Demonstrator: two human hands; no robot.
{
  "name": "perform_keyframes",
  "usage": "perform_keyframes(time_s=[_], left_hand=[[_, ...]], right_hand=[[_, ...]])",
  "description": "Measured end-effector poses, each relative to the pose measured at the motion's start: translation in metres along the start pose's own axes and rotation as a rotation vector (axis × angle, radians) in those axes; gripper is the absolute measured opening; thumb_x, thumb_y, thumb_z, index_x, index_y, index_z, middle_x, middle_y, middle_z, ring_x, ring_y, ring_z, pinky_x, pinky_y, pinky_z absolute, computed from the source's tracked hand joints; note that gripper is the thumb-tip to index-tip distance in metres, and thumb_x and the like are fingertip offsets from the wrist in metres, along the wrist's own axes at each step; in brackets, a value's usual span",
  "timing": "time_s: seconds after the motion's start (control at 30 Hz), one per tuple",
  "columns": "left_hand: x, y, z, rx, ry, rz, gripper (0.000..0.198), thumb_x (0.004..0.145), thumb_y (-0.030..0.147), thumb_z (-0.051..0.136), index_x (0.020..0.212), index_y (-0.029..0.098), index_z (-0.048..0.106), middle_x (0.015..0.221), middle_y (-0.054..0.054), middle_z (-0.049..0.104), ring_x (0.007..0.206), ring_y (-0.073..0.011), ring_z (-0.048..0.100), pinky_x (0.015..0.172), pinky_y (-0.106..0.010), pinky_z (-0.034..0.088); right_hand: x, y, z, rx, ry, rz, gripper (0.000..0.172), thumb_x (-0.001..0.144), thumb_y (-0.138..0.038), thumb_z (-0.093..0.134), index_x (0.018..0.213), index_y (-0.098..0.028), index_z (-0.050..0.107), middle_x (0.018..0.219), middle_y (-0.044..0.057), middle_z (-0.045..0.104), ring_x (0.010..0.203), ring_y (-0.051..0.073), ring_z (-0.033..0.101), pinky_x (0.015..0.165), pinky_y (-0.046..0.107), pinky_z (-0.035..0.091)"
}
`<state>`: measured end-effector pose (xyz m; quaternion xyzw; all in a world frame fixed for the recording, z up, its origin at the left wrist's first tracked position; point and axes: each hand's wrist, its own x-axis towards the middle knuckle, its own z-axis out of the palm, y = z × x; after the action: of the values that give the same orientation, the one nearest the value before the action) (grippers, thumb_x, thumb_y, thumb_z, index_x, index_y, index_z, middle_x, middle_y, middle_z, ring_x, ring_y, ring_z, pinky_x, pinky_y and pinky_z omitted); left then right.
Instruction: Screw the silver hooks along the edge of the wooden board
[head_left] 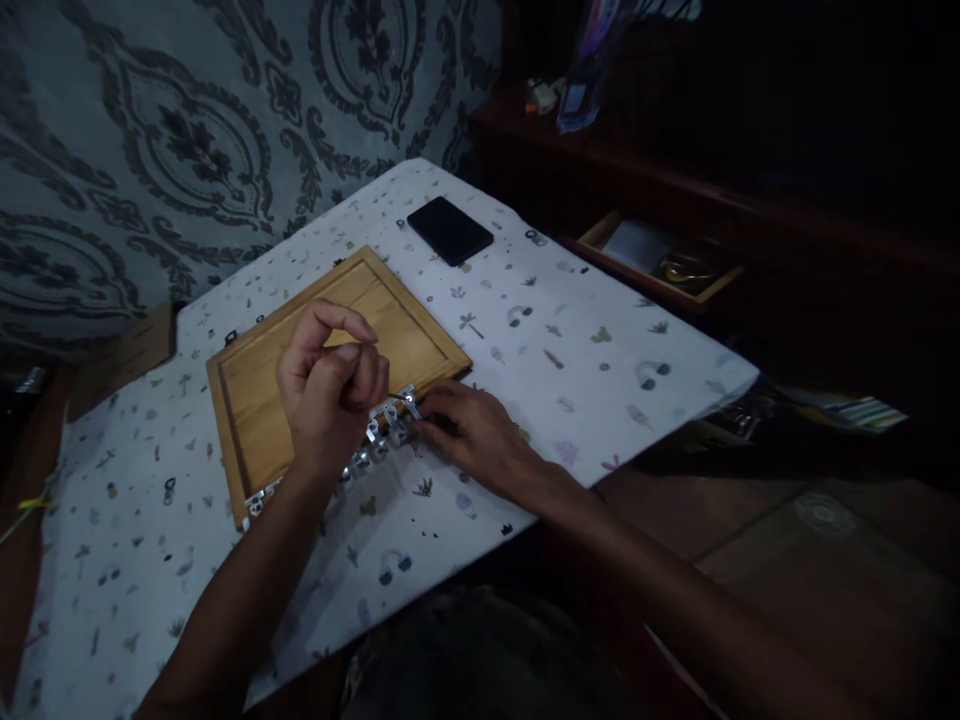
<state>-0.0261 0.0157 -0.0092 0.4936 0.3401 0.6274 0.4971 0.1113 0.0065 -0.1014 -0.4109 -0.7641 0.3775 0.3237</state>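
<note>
A wooden panel (pixel 375 300) with a raised frame lies flat on the table. Along its near edge runs a row of small shiny metal pieces (pixel 375 432), like brackets or clips. My left hand (pixel 330 385) is closed above the panel, thumb pressed against curled fingers and index finger bent. A thin dark rod (pixel 399 397) appears to run from under that hand to the metal pieces; its other end is hidden. At the panel's near right corner, my right hand (pixel 476 435) pinches the end metal bracket (pixel 411 402) between thumb and fingers.
A black phone (pixel 450 230) lies on the patterned white tablecloth (pixel 555 320) beyond the panel. An open drawer (pixel 660 255) juts from dark furniture at the right. Patterned upholstery (pixel 195 140) borders the table's far left. Cardboard (pixel 127 360) is at the left edge.
</note>
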Motion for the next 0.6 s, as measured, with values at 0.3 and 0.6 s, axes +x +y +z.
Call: perform_keyframes(time_s=[0.3,0.6], left_hand=[[-0.0006,-0.0017,-0.0015,0.005,-0.021,0.015,0.009,0.078,0.020,0.071,0.074,0.018,0.063,0.041,0.009,0.027,0.036,-0.0041,0.016,0.039,-0.018,0.023],[0.0042,0.0001,-0.0005,0.031,-0.102,-0.065,0.007,0.077,0.018,0.068,0.075,0.017,0.061,0.042,0.010,0.024,0.034,-0.0035,0.019,0.039,-0.016,0.027]], right_hand=[[0.0001,-0.0024,-0.0015,-0.026,-0.016,0.018,0.008,0.093,-0.021,0.064,0.094,-0.017,0.071,0.103,0.006,0.072,0.095,0.019,0.066,0.082,0.032,0.049],[0.0000,-0.0032,-0.0011,-0.033,-0.004,0.011,0.008,0.092,-0.019,0.064,0.090,-0.017,0.072,0.098,0.006,0.071,0.093,0.018,0.065,0.080,0.031,0.048]])
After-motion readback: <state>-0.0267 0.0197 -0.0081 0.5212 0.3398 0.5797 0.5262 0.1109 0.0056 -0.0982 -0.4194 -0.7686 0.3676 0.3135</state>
